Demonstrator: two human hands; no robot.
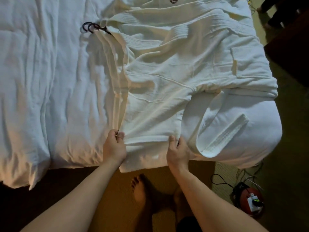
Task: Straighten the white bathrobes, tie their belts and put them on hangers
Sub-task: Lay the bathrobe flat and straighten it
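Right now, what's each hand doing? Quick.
Left hand: pinches the bathrobe hem at its left corner.
Right hand: grips the same hem at its right corner.

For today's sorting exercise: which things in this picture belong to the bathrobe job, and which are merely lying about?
Part of the job:
- white bathrobe, spread on the bed
- its belt, untied
- dark hanger hooks
- left hand and right hand, both pinching the robe's hem

Lying about:
- white duvet
- red device with plugged-in cables on the floor
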